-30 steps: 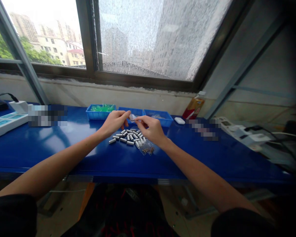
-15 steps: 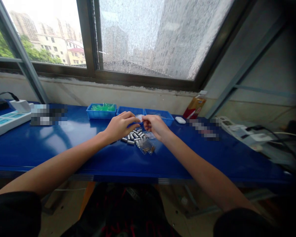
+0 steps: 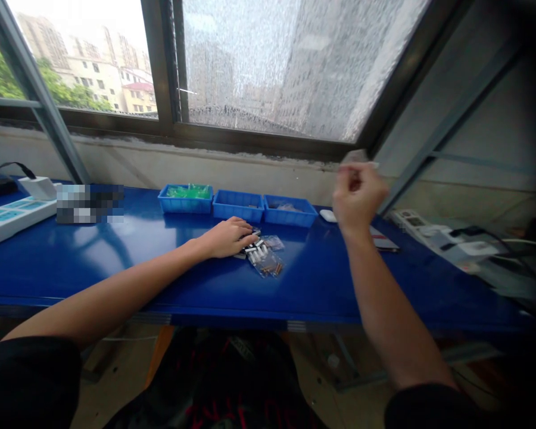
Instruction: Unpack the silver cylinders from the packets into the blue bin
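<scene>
My left hand (image 3: 230, 237) lies low over a pile of small black and white cylindrical pieces (image 3: 256, 249) on the blue table, covering part of it; whether its fingers grip a piece is hidden. Beside the pile are clear plastic bags, the nearest (image 3: 271, 267) with copper-coloured pieces inside. My right hand (image 3: 360, 193) is raised at the right, above the table's back edge, its fingers closed on a small clear plastic bag (image 3: 355, 157) that sticks up past them.
Behind the pile stand a blue bin (image 3: 186, 204) with green bags, a second blue bin (image 3: 237, 212) and a third (image 3: 289, 217) with clear bags. A white object (image 3: 327, 215) lies right of them. Power strips (image 3: 18, 217) sit at both sides.
My right hand has moved away from my left, up and to the right, with the clear bag. My left hand has come down onto the pile.
</scene>
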